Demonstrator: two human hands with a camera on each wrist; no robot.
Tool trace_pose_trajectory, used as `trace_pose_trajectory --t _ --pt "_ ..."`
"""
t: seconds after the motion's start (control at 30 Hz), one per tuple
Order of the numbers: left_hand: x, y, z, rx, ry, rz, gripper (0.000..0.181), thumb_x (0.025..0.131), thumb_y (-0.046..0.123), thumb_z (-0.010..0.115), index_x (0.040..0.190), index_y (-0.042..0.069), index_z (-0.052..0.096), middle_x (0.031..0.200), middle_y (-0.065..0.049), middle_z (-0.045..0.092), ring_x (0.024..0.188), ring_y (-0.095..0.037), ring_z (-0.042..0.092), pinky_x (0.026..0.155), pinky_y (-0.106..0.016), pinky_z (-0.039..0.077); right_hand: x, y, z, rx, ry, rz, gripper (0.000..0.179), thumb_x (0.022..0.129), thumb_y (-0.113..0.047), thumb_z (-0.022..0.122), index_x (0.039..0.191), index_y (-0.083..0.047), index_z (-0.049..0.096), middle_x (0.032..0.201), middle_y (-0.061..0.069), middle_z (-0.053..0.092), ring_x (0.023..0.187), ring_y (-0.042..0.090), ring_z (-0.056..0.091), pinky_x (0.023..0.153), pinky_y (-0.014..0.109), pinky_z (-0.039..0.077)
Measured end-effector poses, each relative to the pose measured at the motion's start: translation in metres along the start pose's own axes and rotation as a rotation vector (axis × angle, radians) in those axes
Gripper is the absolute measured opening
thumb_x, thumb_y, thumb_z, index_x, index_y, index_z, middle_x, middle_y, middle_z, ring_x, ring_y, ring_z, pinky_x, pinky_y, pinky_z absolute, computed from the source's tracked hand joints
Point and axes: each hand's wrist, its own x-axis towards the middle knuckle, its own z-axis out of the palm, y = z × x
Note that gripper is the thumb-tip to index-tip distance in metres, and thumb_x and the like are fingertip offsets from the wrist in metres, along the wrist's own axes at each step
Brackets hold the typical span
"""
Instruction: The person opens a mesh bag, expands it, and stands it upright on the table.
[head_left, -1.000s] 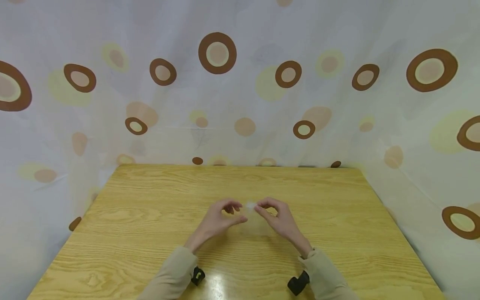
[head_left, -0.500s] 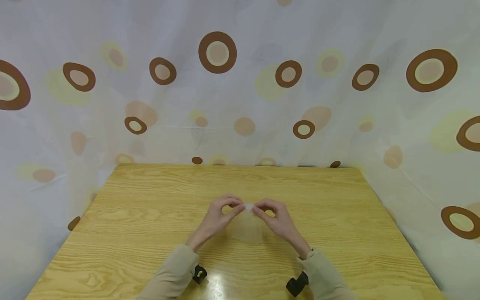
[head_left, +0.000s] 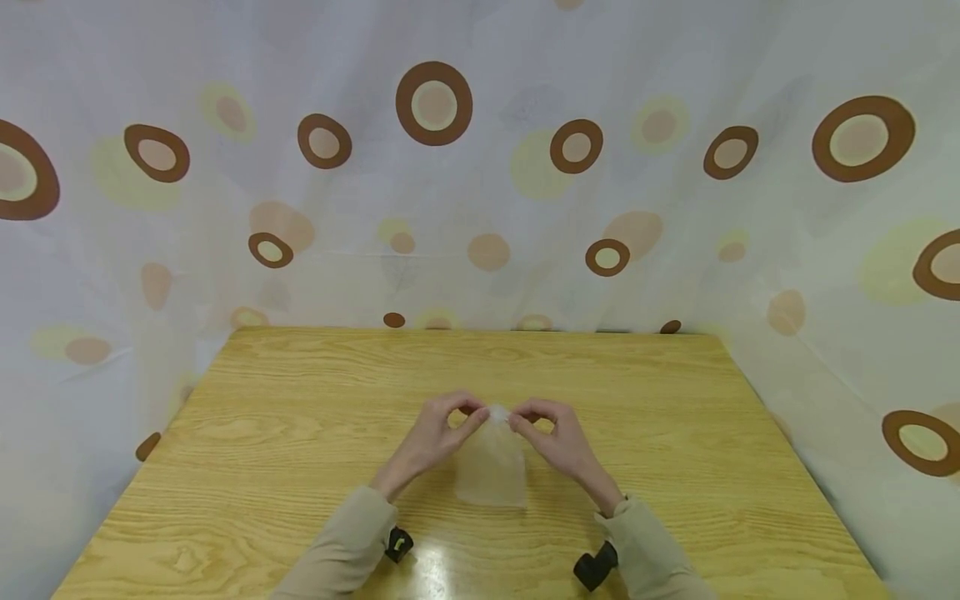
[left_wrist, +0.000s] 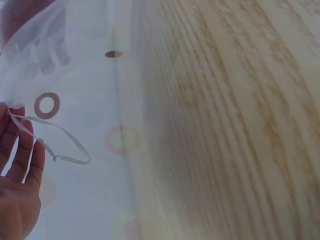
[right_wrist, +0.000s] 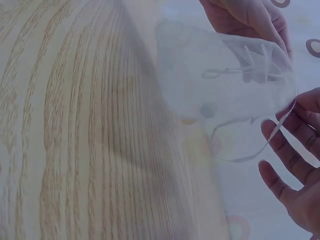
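So the thing being worked on was a thin see-through white pouch (head_left: 491, 471), lower centre of the head view, hanging off the fingertips in front of the wood-grain surface (head_left: 300, 400). Couldn't tell if its bottom edge touched the wood or not.

Both hands were busy up at the narrow end. The left hand (head_left: 435, 433) pinched one side of the neck between thumb and finger, and the right hand (head_left: 558, 437) pinched the other, tips close together. In the right wrist view, the right hand's spare fingers were loosely spread at the right edge.

Progress-wise, I'd call the holding part sorted: pouch clear of being flat, neck bunched narrow, a pinch on each side. The cord looked like the unfinished bit. One loop (right_wrist: 240, 159) dangled slack below the mouth, and a second, smaller loop (right_wrist: 212, 73) showed above it against the pouch. How tightly the neck was cinched, I honestly couldn't make out, and nothing inside was visible.
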Motion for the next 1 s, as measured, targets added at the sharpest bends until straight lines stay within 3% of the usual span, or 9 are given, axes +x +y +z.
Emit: trace_pose_trajectory --t 0.27,0.57,0.77,1.0 --pt "-0.0002 0.0009 -0.0013 -0.008 0.002 0.045 0.008 0.097 0.009 0.066 0.097 0.008 0.074 0.094 -0.006 0.076 0.084 -0.015 0.07 0.076 -0.028 0.059 0.0009 0.0003 0.002 0.093 -0.013 -0.025 0.016 0.096 -0.006 0.067 0.111 -0.003 0.071 0.106 0.018 0.073 0.09 0.006 0.069 0.083 0.033 0.06" --pt "-0.0007 0.0008 -0.0002 0.001 0.007 0.064 0.007 0.096 0.008 0.067 0.095 0.007 0.075 0.091 -0.006 0.076 0.082 -0.016 0.07 0.075 -0.036 0.06 0.0023 0.0037 0.0026 0.08 -0.003 -0.1 0.007 0.094 0.0 0.067 0.099 -0.004 0.071 0.095 0.016 0.072 0.087 0.006 0.069 0.082 0.027 0.059" --pt "-0.0005 0.0017 0.0015 0.02 0.001 0.067 0.006 0.097 0.007 0.066 0.096 0.005 0.072 0.091 -0.008 0.075 0.083 -0.017 0.07 0.078 -0.031 0.06 0.0022 0.0035 0.0038 -0.011 0.034 -0.108 0.007 0.094 0.002 0.065 0.094 -0.002 0.07 0.089 0.014 0.072 0.081 0.016 0.071 0.08 0.026 0.06" --pt "-0.001 0.0027 -0.0001 0.009 -0.019 0.076 0.006 0.099 0.006 0.063 0.097 0.007 0.068 0.091 -0.006 0.072 0.084 -0.016 0.068 0.079 -0.031 0.059 0.0037 0.0002 0.0009 -0.175 0.042 -0.172 0.005 0.094 -0.004 0.066 0.09 -0.006 0.067 0.084 0.006 0.07 0.077 0.016 0.066 0.074 0.028 0.056"
